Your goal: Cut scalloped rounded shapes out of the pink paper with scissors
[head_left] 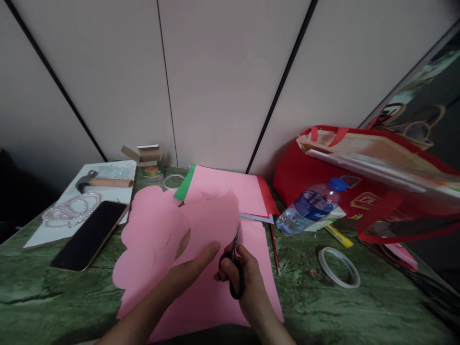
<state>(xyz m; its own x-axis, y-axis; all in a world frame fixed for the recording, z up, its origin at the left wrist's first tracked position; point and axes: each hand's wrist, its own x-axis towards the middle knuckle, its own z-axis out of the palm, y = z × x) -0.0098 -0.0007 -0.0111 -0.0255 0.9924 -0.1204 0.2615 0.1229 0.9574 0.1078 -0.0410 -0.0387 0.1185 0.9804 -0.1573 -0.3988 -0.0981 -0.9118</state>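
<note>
My left hand [192, 268] grips a sheet of pink paper [213, 220], its thumb on top and its other fingers hidden underneath. The sheet's right edge is cut in a curve. In my right hand [247, 278] is a pair of black-handled scissors [237, 275], fingers through the loops. The blades point away from me at the sheet's right edge; how far apart they are is hard to tell. To the left the pink paper has a scalloped, cloud-like outline [143, 230]. More pink sheets [258, 268] lie beneath both hands.
A phone [91, 235], a hammer [108, 182] and beads [74, 211] lie left. Behind are a small box [151, 167] and coloured sheets [230, 187]. Rightward are a pencil [275, 249], water bottle [311, 208], tape roll [338, 268], yellow cutter [339, 235] and red bag [291, 177].
</note>
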